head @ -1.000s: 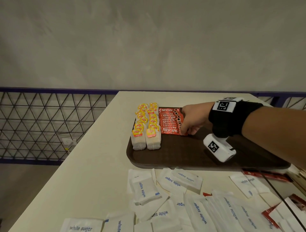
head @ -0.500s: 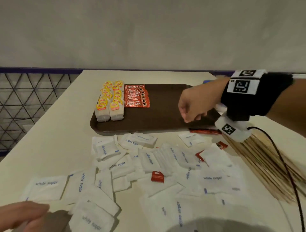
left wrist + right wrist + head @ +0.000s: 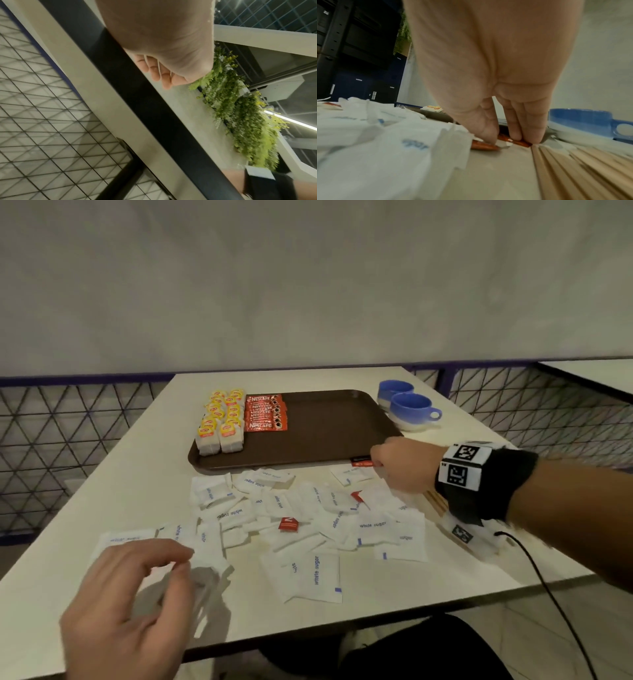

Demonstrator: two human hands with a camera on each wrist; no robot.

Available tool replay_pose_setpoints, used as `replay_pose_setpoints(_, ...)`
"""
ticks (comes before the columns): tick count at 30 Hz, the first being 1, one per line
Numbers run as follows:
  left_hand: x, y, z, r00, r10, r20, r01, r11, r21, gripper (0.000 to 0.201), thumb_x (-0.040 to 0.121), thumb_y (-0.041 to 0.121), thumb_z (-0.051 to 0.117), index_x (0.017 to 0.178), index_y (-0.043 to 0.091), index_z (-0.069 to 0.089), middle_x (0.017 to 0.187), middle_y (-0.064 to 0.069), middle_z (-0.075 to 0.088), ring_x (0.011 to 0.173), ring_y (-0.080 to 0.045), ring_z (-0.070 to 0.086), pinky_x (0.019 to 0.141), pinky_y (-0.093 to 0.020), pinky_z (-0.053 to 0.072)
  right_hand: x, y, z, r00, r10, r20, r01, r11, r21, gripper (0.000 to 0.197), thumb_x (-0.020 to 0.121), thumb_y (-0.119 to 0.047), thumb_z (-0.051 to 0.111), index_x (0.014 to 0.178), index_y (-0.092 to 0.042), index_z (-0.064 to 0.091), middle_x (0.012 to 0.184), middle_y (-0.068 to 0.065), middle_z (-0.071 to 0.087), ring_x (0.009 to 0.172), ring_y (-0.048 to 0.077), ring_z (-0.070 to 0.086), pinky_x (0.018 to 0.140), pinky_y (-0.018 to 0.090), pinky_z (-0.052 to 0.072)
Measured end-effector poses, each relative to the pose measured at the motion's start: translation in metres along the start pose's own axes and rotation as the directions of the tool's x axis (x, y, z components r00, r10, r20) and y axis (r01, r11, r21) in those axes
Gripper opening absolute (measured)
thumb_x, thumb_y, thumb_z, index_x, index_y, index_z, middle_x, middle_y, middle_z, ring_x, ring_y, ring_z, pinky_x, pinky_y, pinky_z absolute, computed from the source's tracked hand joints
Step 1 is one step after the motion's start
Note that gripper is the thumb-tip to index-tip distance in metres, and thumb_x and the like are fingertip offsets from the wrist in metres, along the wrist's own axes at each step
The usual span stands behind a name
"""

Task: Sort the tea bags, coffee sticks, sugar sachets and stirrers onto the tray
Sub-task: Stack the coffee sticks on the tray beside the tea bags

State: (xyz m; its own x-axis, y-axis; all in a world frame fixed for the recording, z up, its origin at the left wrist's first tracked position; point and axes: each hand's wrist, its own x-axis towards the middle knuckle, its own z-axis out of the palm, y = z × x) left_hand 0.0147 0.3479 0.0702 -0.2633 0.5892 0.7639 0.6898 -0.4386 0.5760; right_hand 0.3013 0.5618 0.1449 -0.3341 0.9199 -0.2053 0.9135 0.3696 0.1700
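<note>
A brown tray (image 3: 325, 440) holds two rows of yellow-tagged tea bags (image 3: 221, 422) at its left and a stack of red coffee sticks (image 3: 265, 412) beside them. White sugar sachets (image 3: 318, 573) lie scattered on the table in front of the tray. My right hand (image 3: 378, 470) is down at the tray's front right edge. Its thumb and fingers pinch a red coffee stick (image 3: 513, 142) that lies on the table. Wooden stirrers (image 3: 573, 169) fan out just right of that hand. My left hand (image 3: 137, 594) hovers over the near-left sachets, fingers loosely curled, holding nothing.
Two blue cups (image 3: 411, 409) stand right of the tray. Two more red coffee sticks (image 3: 288, 523) lie half buried among the sachets. A black cable (image 3: 548, 594) runs off my right wrist over the table's near edge. Wire mesh fencing (image 3: 51, 446) borders the table.
My right hand left the coffee stack on the tray, came back to the table by the tray's front right edge and took hold of a coffee stick. My left hand came into view.
</note>
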Motion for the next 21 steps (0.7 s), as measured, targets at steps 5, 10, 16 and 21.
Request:
replay_pose_setpoints(5, 0.008, 0.029, 0.037, 0.96, 0.23, 0.162, -0.235, 0.972, 0.014, 0.013, 0.085, 0.012, 0.059, 0.081, 0.008, 0.071, 0.084, 0.005, 0.067, 0.083, -0.016, 0.06, 0.076, -0.028, 0.045, -0.009, -0.01, 0.0, 1.0, -0.014, 0.027, 0.012, 0.997, 0.07, 0.015, 0.102, -0.014, 0.054, 0.113, -0.014, 0.063, 0.105, 0.005, 0.065, 0.091, 0.019, 0.062, 0.069, 0.023, 0.044)
replay_pose_setpoints(10, 0.002, 0.031, 0.057, 0.921, 0.256, 0.292, -0.28, 0.959, 0.042, 0.013, 0.087, 0.018, 0.058, 0.085, 0.013, 0.069, 0.087, 0.008, 0.065, 0.086, -0.012, 0.057, 0.076, -0.03, 0.046, -0.019, -0.006, -0.007, 0.997, -0.066, -0.037, 0.069, 0.993, 0.093, 0.028, 0.097, -0.013, 0.059, 0.123, -0.021, 0.055, 0.115, 0.005, 0.054, 0.097, 0.018, 0.057, 0.081, 0.027, 0.048)
replay_pose_setpoints(16, 0.001, 0.029, 0.057, 0.965, 0.093, 0.246, -0.128, 0.983, 0.13, 0.012, 0.086, 0.023, 0.054, 0.085, 0.019, 0.066, 0.085, 0.011, 0.061, 0.087, -0.005, 0.053, 0.079, -0.013, 0.04, -0.017, -0.001, -0.006, 0.985, -0.146, 0.092, 0.133, 0.982, 0.136, 0.031, 0.094, -0.016, 0.067, 0.123, -0.025, 0.06, 0.114, -0.004, 0.06, 0.104, 0.016, 0.058, 0.093, 0.028, 0.051)
replay_pose_setpoints(21, -0.003, 0.024, 0.059, 0.968, 0.033, 0.251, -0.089, 0.972, 0.216, 0.008, 0.083, 0.013, 0.063, 0.087, 0.019, 0.066, 0.085, 0.011, 0.06, 0.086, -0.008, 0.053, 0.076, -0.018, 0.041, -0.021, -0.007, -0.001, 0.99, -0.14, 0.01, 0.136, 0.976, 0.173, 0.016, 0.093, -0.014, 0.069, 0.104, -0.022, 0.06, 0.1, -0.005, 0.059, 0.093, 0.016, 0.058, 0.073, 0.021, 0.045)
